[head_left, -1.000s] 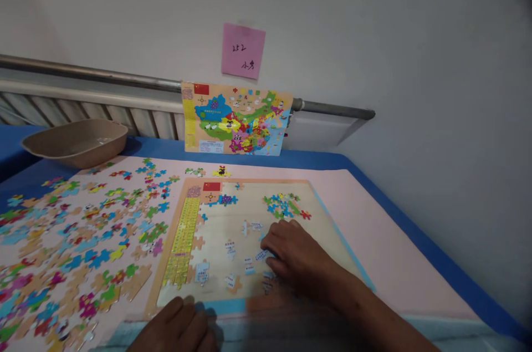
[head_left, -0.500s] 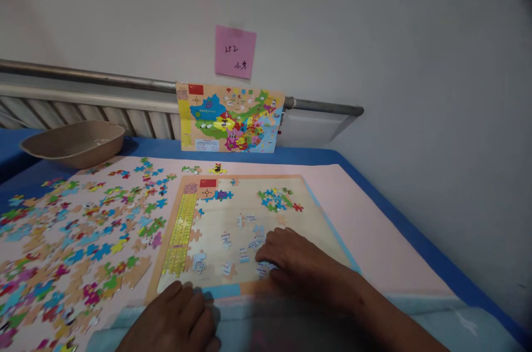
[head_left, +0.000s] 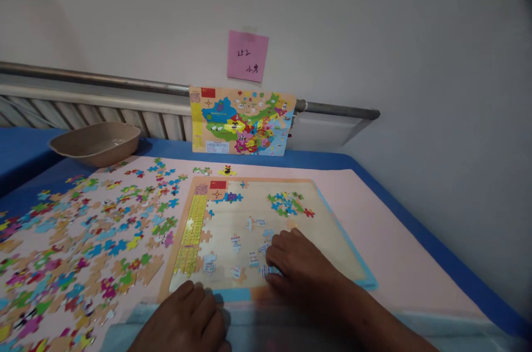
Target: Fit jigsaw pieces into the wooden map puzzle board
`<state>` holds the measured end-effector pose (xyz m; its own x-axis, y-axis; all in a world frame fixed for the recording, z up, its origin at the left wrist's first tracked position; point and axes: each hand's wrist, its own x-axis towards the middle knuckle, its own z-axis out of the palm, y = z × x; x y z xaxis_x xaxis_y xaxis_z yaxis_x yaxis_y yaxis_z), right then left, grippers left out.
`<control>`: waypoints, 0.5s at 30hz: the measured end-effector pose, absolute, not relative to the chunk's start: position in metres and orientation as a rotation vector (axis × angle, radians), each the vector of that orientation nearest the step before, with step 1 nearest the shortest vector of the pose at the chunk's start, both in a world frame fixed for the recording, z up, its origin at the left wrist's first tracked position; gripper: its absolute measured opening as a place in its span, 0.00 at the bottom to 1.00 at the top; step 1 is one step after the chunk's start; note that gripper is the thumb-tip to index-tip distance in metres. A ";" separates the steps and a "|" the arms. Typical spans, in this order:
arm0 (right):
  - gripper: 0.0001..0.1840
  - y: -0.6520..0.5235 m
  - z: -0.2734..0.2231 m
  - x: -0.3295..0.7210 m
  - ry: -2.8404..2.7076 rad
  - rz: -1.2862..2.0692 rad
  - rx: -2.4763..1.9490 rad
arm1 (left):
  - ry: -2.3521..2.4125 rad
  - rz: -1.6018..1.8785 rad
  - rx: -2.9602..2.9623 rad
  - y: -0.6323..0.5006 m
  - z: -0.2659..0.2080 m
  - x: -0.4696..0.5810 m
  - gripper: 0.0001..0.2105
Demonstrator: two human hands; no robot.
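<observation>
My right hand [head_left: 297, 263] is over the lower middle of the puzzle board [head_left: 320, 241], its fingers bent and close together. A white-blue puzzle piece with print [head_left: 268, 271] lies partly beneath its fingertips; whether they grip a piece is hidden. Just left of them is another printed piece [head_left: 253, 259], with more pale pieces scattered around. My left hand [head_left: 187, 316] rests loosely curled by the board's near left edge, with nothing visible in it. Along the board's left side runs a joined yellow strip [head_left: 192, 235], and a joined blue-green cluster [head_left: 285, 204] lies at the upper right.
Many loose puzzle pieces [head_left: 112, 246] spread over the pink mat left of the board. A brown basin [head_left: 97, 144] stands behind them. The printed map picture [head_left: 243, 122] leans upright against a metal rail [head_left: 341, 110], below a pink note [head_left: 247, 55].
The view has turned slightly left, so everything sits further right. The printed piece beside my right fingertips looks turned from lying sideways to more upright. Both hands keep nearly the same pose.
</observation>
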<state>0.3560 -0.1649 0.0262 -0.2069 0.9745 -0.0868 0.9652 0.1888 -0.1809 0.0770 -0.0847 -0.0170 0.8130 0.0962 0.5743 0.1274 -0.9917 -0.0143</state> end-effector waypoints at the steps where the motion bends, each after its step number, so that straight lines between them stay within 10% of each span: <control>1: 0.11 -0.164 0.025 0.355 -2.391 0.286 -1.946 | -0.179 -0.935 -2.935 -0.084 -0.017 0.078 0.19; 15: 0.14 -0.152 0.006 0.350 -2.351 0.098 -1.956 | -0.157 -0.943 -2.856 -0.080 -0.024 0.077 0.22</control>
<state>0.3500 -0.1519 0.0060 -0.1805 0.9833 0.0218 0.9781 0.1818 -0.1015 0.0770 -0.0803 -0.0237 0.7993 0.0578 0.5981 0.1386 -0.9862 -0.0900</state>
